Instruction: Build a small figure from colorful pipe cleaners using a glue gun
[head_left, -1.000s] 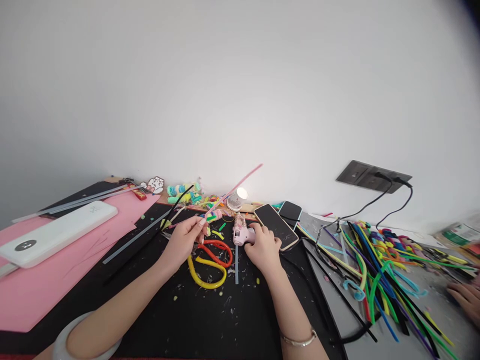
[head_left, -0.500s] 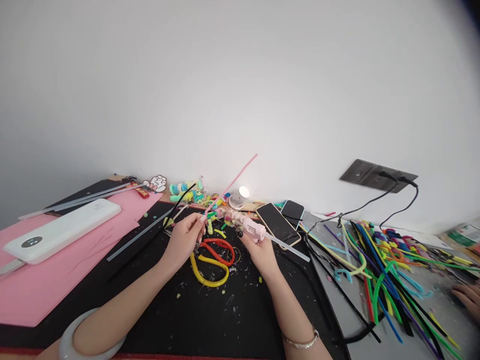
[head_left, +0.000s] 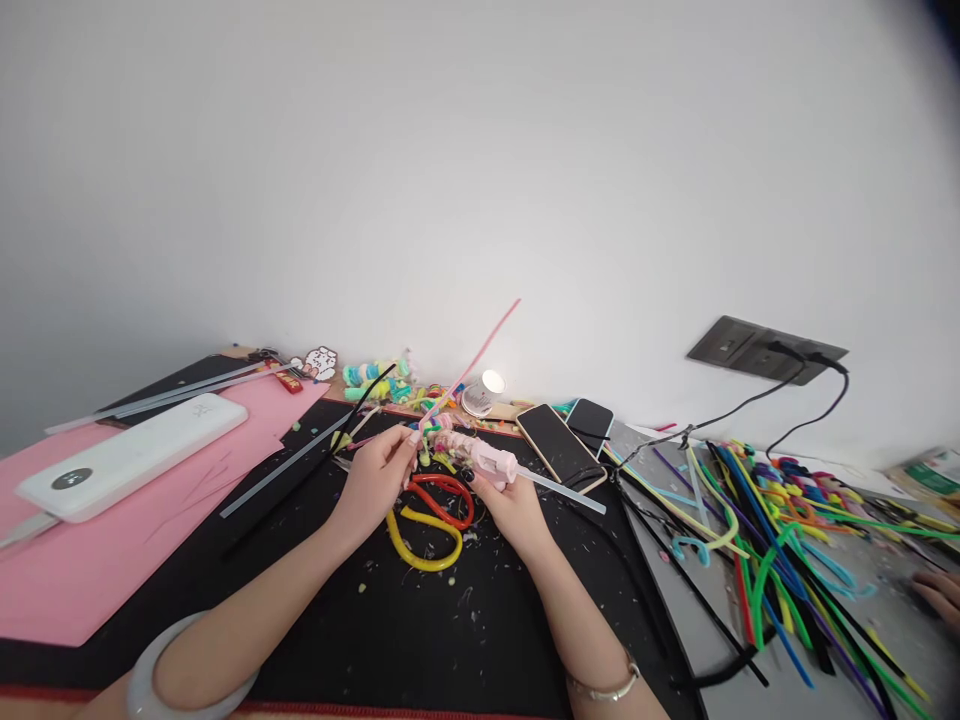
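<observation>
Mat point(head_left: 405, 650) before pale wall point(head_left: 465, 170)

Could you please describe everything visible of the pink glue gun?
The glue gun is pale pink and plastic-looking, with a stained front. The right hand holds it over the black mat, hiding most of its handle, nose pointing towards the left hand. A translucent stick juts from its back. What its tip touches is unclear.

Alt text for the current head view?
A person's right grip holds a pink glue gun, its front end close to the left grip, which pinches a pink stem above a black mat. A red loop and a yellow loop lie on the mat; colourful stems are piled at right, and a white device lies on pink sheet at left.
</observation>
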